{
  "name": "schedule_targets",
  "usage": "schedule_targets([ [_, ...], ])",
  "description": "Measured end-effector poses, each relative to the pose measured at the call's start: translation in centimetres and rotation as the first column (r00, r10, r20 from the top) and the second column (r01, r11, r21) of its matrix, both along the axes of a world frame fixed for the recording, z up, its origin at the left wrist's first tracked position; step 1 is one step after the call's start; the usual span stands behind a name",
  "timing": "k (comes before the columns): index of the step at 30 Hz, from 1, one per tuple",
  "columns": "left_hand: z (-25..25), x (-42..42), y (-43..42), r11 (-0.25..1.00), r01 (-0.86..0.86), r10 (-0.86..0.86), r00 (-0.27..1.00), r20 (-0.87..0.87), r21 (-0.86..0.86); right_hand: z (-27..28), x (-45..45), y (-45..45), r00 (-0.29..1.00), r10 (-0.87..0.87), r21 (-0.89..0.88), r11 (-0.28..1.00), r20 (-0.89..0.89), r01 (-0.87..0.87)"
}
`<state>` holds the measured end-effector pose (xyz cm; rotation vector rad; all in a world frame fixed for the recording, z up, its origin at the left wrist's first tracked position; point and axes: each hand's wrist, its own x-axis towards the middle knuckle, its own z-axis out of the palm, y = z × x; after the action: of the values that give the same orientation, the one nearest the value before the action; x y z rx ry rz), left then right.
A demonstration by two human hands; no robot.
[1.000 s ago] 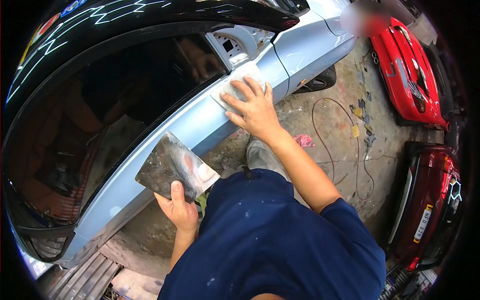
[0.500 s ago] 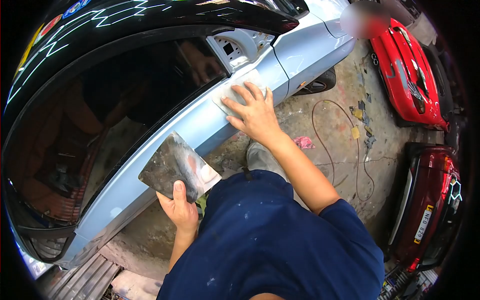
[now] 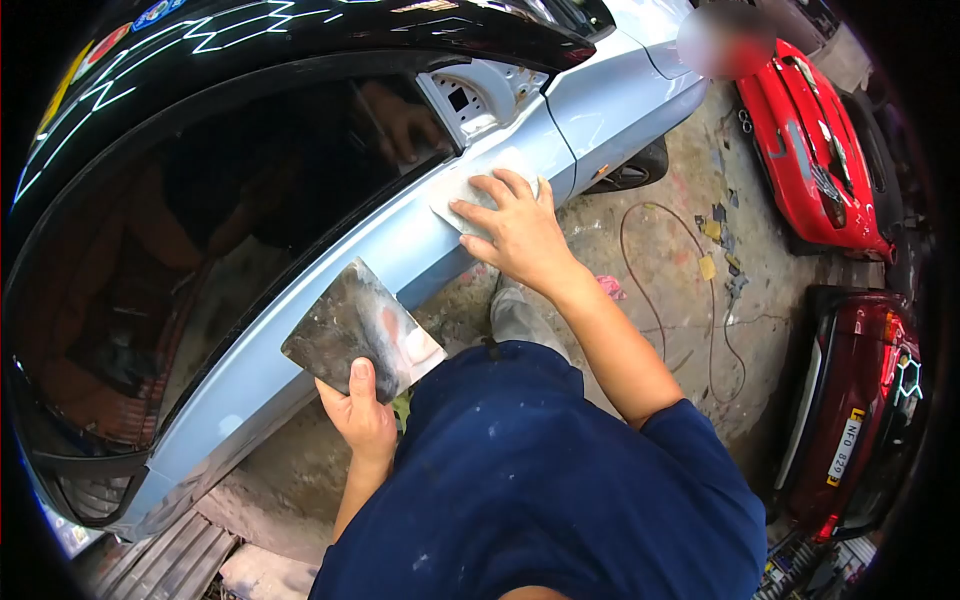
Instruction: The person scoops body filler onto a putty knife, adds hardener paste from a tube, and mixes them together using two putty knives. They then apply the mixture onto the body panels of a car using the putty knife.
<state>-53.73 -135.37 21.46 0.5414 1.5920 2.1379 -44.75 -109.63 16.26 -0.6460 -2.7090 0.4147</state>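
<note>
Over this stained floor point(image 3: 600, 235) here, the left hand's point(image 3: 363, 418) fingers grasp a smudged plate point(image 3: 345, 318) beside the pale-blue car door point(image 3: 395, 242); the right hand's point(image 3: 525, 232) fingers lie splayed over a white pad point(image 3: 450, 188) against that door.

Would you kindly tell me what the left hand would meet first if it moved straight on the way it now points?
Beyond the smeared dark board that it holds, the left hand would probably meet the light-blue car door first, though the depth between is hard to judge.
</note>
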Motion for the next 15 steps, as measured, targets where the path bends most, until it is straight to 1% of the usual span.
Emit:
schedule_targets([
  [5,-0.1,0.0,-0.3,1.0,0.01,-0.009,1.0,-0.012,0.016,-0.4,-0.8,0.0,0.995,-0.02,0.014,1.0,-0.102,0.021],
  [8,-0.1,-0.1,-0.6,1.0,0.007,-0.007,1.0,-0.007,0.005,-1.5,-1.2,-0.4,0.994,-0.044,0.043,0.998,-0.101,0.049],
  [11,-0.1,-0.1,-0.7,1.0,0.007,-0.007,1.0,-0.016,-0.006,-0.7,-0.4,-0.7,1.0,-0.017,-0.003,1.0,-0.015,0.017],
  [14,0.2,0.0,-0.4,1.0,0.012,-0.012,0.999,0.033,0.006,-0.1,0.5,-0.4,0.999,0.018,-0.026,1.0,0.047,-0.016],
  [15,0.4,0.2,-0.3,1.0,0.009,-0.01,0.998,0.067,0.015,0.4,1.0,-0.4,1.0,0.022,-0.065,0.998,0.015,-0.021],
])
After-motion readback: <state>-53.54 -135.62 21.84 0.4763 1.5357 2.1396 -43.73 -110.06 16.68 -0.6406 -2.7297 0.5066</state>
